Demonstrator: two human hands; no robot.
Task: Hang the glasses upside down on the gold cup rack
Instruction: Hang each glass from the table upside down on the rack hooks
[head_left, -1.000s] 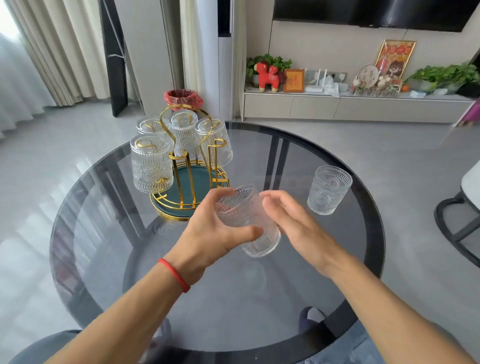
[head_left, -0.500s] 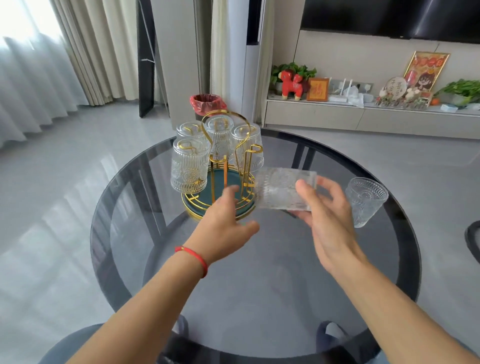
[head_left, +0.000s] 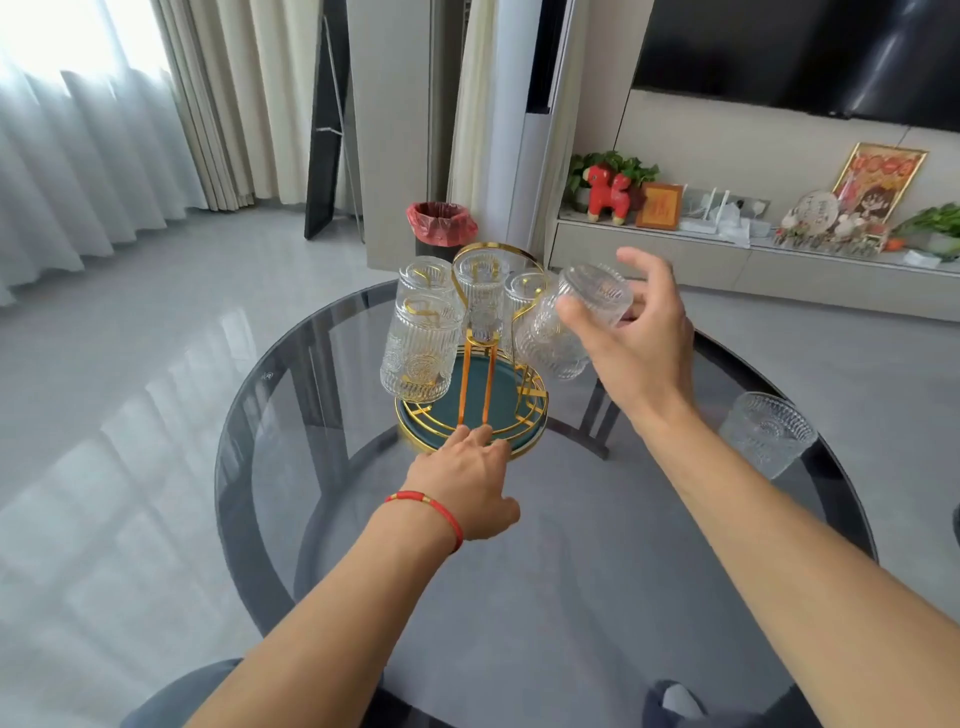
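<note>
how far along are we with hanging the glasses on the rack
Done: four glasses already hang upside down on the gold rack. In hand: the right hand holds a fifth glass tipped base-up at the rack's right side, not yet hung, while the left hand touches the rack's base. Left: one upright glass on the table at the right.

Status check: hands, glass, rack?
Right hand holds glass inverted, tilted, at the gold rack. Left hand braces rack base. Four glasses hung; spare glass upright on table. Nothing blocking.
</note>
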